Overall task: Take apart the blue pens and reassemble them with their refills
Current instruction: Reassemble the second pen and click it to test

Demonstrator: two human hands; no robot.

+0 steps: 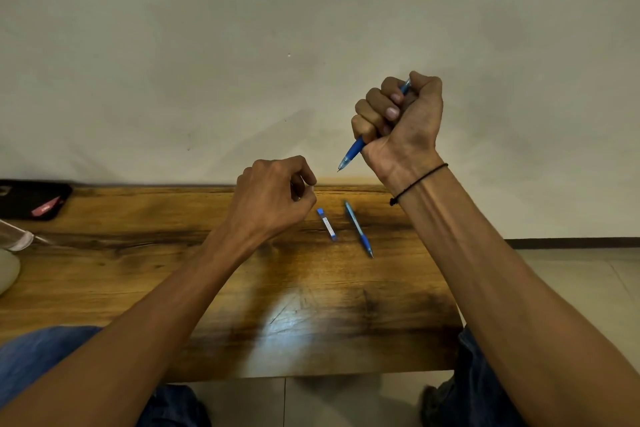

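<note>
A: Wooden table [138,274] against a pale wall [207,45], dark grain streaks. Hands?
B: right hand [398,118] raised above the far edge, fist wrapped round a blue pen [353,151], tip pointing down-left
A: left?
B: left hand [273,194] lower, above the table, fingers curled, thumb and forefinger tips nearly together. can't tell if they pinch anything
A: rest of the parts?
B: second blue pen [359,229] flat on the wood, small blue refill case [327,224] just left of it, apart. black pouch [33,198] far left corner
</note>
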